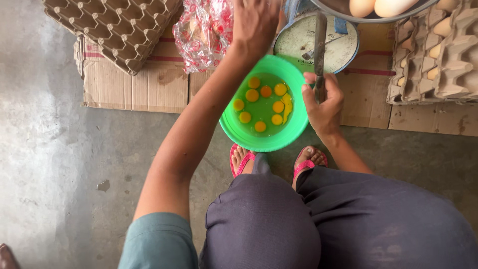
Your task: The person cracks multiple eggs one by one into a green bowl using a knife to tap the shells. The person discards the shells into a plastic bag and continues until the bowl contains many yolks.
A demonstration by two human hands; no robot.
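My right hand point(322, 102) has its grip clenched around the handle of a knife point(319, 47), whose long dark blade points away from me and lies across the round dial of a weighing scale point(298, 40). That hand sits just beside the right rim of a green plastic bowl point(239, 132), which rests on the concrete floor point(59, 149) right in front of my pink sandals point(241, 162). The bowl holds cracked eggs, their yolks point(264, 104) floating whole in clear white. My left hand point(255, 20) is stretched out past the bowl's far rim, up by a red-and-clear plastic bag point(204, 32); its fingers run out of the top of the view, so I cannot tell whether that grip is released or closed on anything. Flattened cardboard point(134, 84) lies under the scale and the bag. A stack of empty egg trays point(119, 25) sits on it to the left, and trays with whole eggs point(440, 27) stand at the right, with more eggs in the scale's pan point(378, 20).
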